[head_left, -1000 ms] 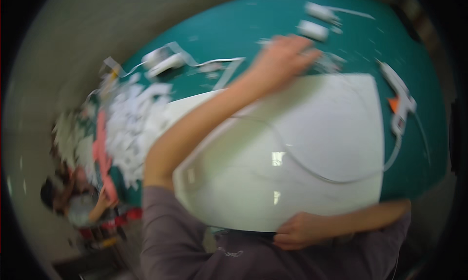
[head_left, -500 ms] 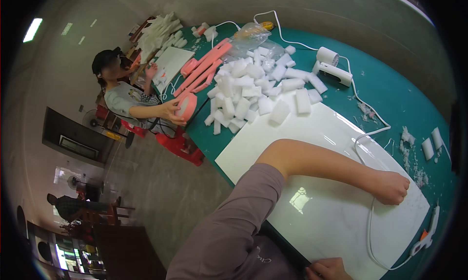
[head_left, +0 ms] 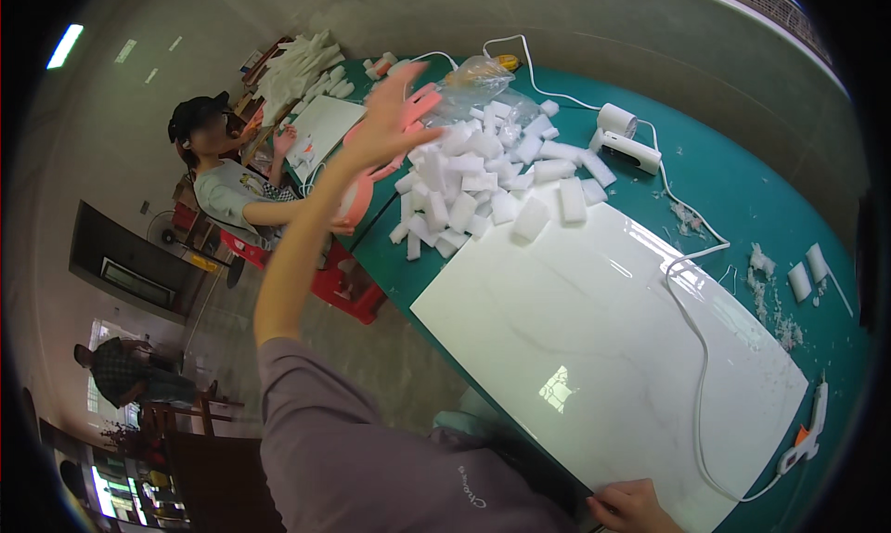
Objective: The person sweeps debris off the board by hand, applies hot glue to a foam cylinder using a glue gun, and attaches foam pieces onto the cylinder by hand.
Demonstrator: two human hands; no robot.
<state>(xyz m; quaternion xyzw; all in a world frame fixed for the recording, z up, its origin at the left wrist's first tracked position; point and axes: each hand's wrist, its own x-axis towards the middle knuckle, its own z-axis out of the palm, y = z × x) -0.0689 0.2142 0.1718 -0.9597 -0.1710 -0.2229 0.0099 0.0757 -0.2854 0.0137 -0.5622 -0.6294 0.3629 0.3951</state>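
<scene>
My left hand (head_left: pixel 385 124) reaches to the far left over a group of long pink pieces (head_left: pixel 422 103). Its fingers are spread and slightly blurred, with nothing seen in them. At the lower edge my right hand (head_left: pixel 631 505) rests by the near edge of a glossy white marble-look board (head_left: pixel 594 319). Its fingers are curled; whatever they hold, if anything, is hidden. Beside my left hand lies a heap of white foam blocks (head_left: pixel 464 180), partly on the board. A co-worker's hand holds a rounded pink piece (head_left: pixel 356 199), partly covered by my forearm.
A white glue gun (head_left: pixel 806 431) lies at the right; its cord crosses the board. A white device (head_left: pixel 626 143) stands at the back of the green table (head_left: pixel 715 180). Clear plastic bags (head_left: pixel 478 73) sit behind the foam. Foam scraps (head_left: pixel 775 301) lie at right. A co-worker (head_left: pixel 227 185) sits at left.
My left hand, a fist over the board's right side before, has swung far left to the pink pieces and opened. My right hand has stayed at the board's near edge.
</scene>
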